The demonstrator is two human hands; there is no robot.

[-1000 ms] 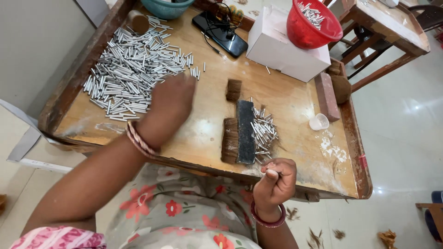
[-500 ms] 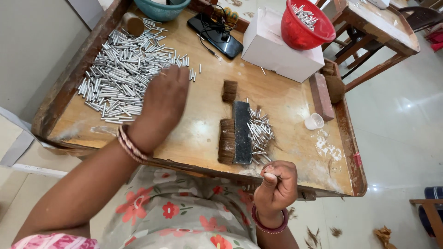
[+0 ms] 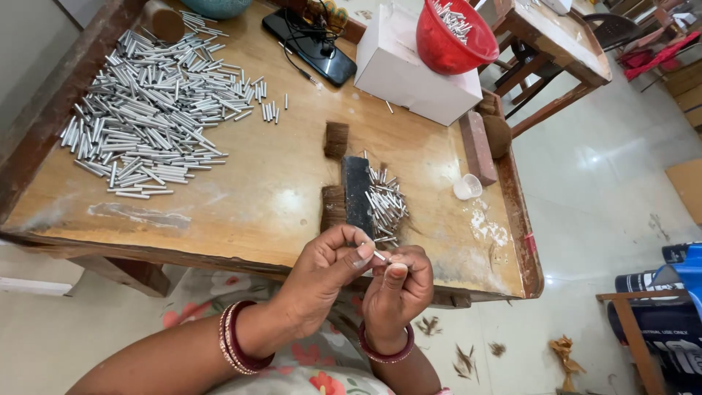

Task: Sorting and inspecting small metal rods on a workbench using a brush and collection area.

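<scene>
Left hand [image 3: 325, 267] and right hand [image 3: 398, 285] pinched together on thin silvery tube [image 3: 379, 256], over worn wooden table [image 3: 256, 205]

The little metal tube [image 3: 379, 255] is mostly hidden between the fingertips of the left hand [image 3: 322, 274] and the right hand [image 3: 398, 289], so only a short bit shows. The teal bowl [image 3: 217, 6] is cut off by the top edge. The red bowl [image 3: 453, 40] loses its top there too. The wooden table [image 3: 241, 197] runs out of the picture on the left. Both arms are cut off at the bottom edge.
</scene>
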